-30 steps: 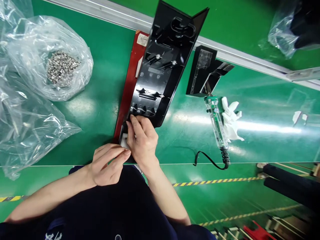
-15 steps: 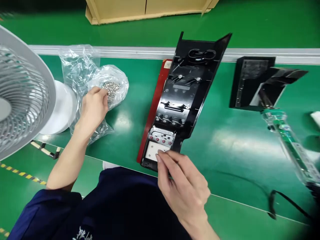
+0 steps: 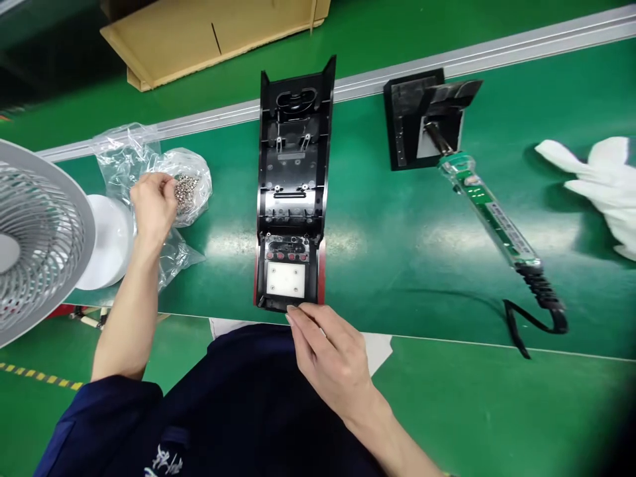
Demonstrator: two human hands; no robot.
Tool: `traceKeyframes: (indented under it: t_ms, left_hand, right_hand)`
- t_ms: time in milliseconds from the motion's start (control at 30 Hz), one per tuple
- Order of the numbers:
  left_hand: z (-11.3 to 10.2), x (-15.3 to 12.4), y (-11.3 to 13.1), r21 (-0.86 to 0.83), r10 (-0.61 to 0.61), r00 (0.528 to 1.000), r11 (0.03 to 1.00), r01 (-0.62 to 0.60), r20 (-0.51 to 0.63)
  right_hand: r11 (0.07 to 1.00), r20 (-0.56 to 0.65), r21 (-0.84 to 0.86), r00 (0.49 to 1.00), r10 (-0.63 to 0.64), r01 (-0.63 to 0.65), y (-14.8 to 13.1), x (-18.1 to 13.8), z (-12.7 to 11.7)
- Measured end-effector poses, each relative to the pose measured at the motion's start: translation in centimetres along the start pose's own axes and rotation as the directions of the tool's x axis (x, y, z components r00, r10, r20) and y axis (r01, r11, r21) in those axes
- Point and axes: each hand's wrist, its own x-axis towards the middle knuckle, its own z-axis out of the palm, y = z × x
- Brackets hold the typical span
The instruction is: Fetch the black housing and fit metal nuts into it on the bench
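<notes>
At the far left stands a fan (image 3: 34, 232) with its white base (image 3: 106, 242), just beside a plastic bag (image 3: 149, 165) that holds small metal screws (image 3: 186, 189). The left hand (image 3: 154, 205) is at the bag opening, fingers curled together over the screws; whether it pinches one, I cannot tell. A screw could slip from the fingers and roll on the green belt (image 3: 397, 252), because the pieces are tiny and loose. In the middle lies the long black panel (image 3: 293, 185), inner side up, with a white pad (image 3: 286, 279) near its close end. The right hand (image 3: 330, 361) touches that close end with half-open fingers and holds nothing. If it presses unevenly, the panel may turn. To the right lie a black bracket (image 3: 412, 119), an electric screwdriver (image 3: 491, 218) and a white glove (image 3: 601, 182).
</notes>
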Motion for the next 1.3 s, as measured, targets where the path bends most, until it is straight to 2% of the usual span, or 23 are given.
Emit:
traceKeyframes:
  t_ms: [33,100,133,167,200,267,300,333,433,667,800,933,1100,1200,1300]
  left_hand:
    - [-0.5,-1.0,1.1,-0.102,-0.015,1.0,0.995,0.013,-0.015]
    - [-1.5,-3.9,3.7,-0.323,-0.032,0.998,0.945,0.051,0.063]
    - [-1.9,-5.7,5.2,-0.425,-0.026,0.99,0.901,0.082,0.137]
    - [-2.2,-7.6,6.6,-0.626,-0.052,0.951,0.742,0.241,0.305]
    - [-2.4,-9.4,7.9,-0.706,-0.065,0.875,0.564,0.429,0.48]
    - [-2.6,-12.5,9.9,-0.665,-0.056,0.708,0.298,0.685,0.704]
    - [-2.5,-13.7,10.5,-0.625,-0.046,0.644,0.201,0.755,0.763]
    - [-2.5,-14.5,10.9,-0.591,-0.035,0.6,0.132,0.796,0.8]
    - [-2.3,-15.5,10.9,-0.544,0.002,0.544,0.019,0.839,0.839]
    - [-2.1,-15.8,10.1,-0.522,0.1,0.526,-0.064,0.851,0.845]
    - [-2.0,-16.3,10.2,-0.502,0.103,0.51,-0.09,0.86,0.854]
    - [-2.1,-17.0,10.7,-0.509,-0.003,0.51,-0.063,0.859,0.86]
    - [-2.1,-17.8,11.4,-0.47,-0.185,0.452,-0.067,0.88,0.873]
    - [-2.0,-18.1,11.5,-0.505,-0.233,0.482,-0.051,0.861,0.845]
    - [-2.1,-18.2,11.3,-0.549,-0.257,0.532,0.004,0.836,0.807]
  right_hand:
    - [1.0,-0.013,0.004,1.0,0.003,-0.003,0.0,0.2,0.0]
    - [0.999,-0.06,0.042,0.998,0.027,-0.024,-0.1,0.6,0.0]
    - [0.997,-0.087,0.074,0.995,0.043,-0.037,-0.2,0.8,0.0]
    - [0.993,-0.119,0.11,0.991,0.056,-0.043,-0.4,1.0,0.1]
    - [0.988,-0.142,0.149,0.987,0.073,-0.052,-0.6,1.3,0.1]
    - [0.973,-0.161,0.223,0.982,0.099,-0.062,-1.0,1.8,0.2]
    - [0.965,-0.166,0.255,0.98,0.107,-0.063,-1.3,2.0,0.2]
    - [0.956,-0.163,0.287,0.98,0.112,-0.062,-1.5,2.1,0.3]
    - [0.936,-0.159,0.349,0.981,0.114,-0.052,-2.0,2.4,0.4]
    - [0.918,-0.131,0.383,0.978,0.159,-0.098,-2.7,2.5,0.4]
    - [0.904,-0.105,0.409,0.978,0.182,-0.124,-3.1,2.5,0.5]
    - [0.955,-0.11,0.281,0.985,0.13,-0.094,-3.1,1.9,0.7]
    - [1.0,-0.063,-0.014,0.998,0.02,-0.021,-2.8,1.1,1.2]
    - [0.992,-0.032,-0.127,0.999,-0.015,0.011,-2.7,0.9,1.6]
    - [0.989,-0.016,-0.149,1.0,0.005,-0.007,-2.6,1.0,1.9]
